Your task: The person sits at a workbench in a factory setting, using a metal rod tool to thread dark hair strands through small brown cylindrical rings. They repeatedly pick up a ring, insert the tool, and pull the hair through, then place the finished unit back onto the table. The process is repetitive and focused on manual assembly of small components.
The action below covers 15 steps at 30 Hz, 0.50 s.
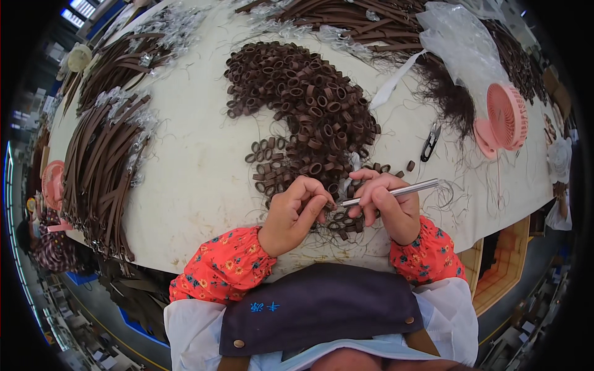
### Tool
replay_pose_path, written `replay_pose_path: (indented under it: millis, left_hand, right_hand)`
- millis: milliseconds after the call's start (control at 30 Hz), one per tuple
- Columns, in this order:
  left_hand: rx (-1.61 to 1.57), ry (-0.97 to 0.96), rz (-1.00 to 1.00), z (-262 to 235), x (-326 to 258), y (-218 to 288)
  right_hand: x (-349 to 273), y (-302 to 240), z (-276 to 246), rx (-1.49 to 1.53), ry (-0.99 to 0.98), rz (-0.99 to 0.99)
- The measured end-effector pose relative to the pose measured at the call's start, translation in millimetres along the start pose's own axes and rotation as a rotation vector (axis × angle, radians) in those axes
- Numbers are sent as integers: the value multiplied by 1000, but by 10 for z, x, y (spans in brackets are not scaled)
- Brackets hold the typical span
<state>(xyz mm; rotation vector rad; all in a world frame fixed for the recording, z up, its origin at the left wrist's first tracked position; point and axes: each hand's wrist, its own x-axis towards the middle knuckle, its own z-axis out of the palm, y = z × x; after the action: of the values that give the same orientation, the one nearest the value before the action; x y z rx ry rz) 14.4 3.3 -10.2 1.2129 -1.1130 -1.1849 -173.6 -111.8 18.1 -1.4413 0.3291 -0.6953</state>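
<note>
My right hand (391, 203) is closed round a slim silver metal rod-shaped tool (422, 187), whose tip points left toward my other hand. With thumb and fingertips pressed together, my left hand (292, 213) pinches a small brown piece that looks like a strap loop, mostly hidden by the fingers. The tool's tip is close to those fingertips; whether it touches cannot be made out. Just beyond both hands spreads a large heap of small brown oval loops (303, 93), and several more lie loose under and between my hands.
Brown straps lie in bundles (102, 167) at left and more straps (365, 25) at the far side. Black thread snips (430, 142) and a pink fan (507, 117) stand right, near clear plastic (461, 46). Loose threads litter the white table (192, 154). A wooden crate (504, 260) sits below the right edge.
</note>
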Motion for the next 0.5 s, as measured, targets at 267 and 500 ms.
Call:
replay_pose_path:
  millis: [267,500]
  left_hand:
    - [-8,-2,-8,6,-4,-5]
    - [-3,-1,-19,7,-1,14]
  right_hand:
    - [8,4,-3,-22,-22,17]
    - [8,0,-3,-16,-22,25]
